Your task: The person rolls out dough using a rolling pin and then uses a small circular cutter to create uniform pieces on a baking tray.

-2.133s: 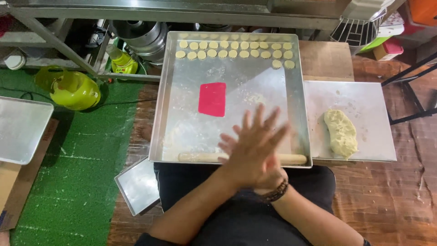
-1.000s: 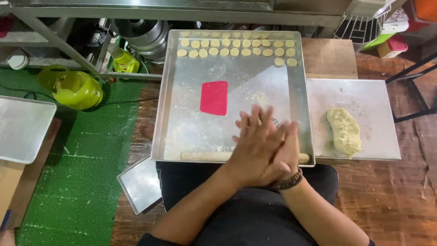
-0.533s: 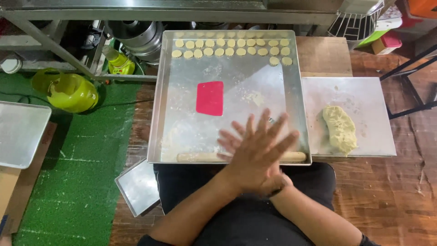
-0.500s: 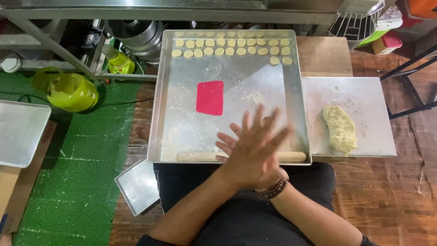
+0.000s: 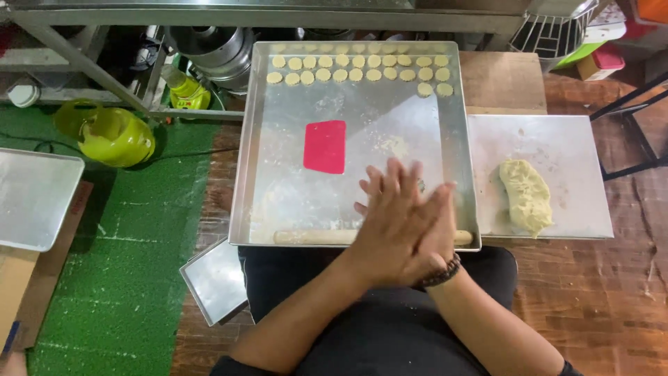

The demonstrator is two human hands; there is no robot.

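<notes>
Pressing palm to palm above the near edge of the metal tray (image 5: 257,146), the left hand (image 5: 390,223) lies over the right hand (image 5: 435,233), fingers spread; whether their grip encloses anything cannot be told. Just under them lies a wooden rolling pin (image 5: 313,237). Farther off sit a red scraper (image 5: 325,146), then rows of dough rounds (image 5: 348,68). A dough lump (image 5: 525,196) rests on the right board (image 5: 557,146).
</notes>
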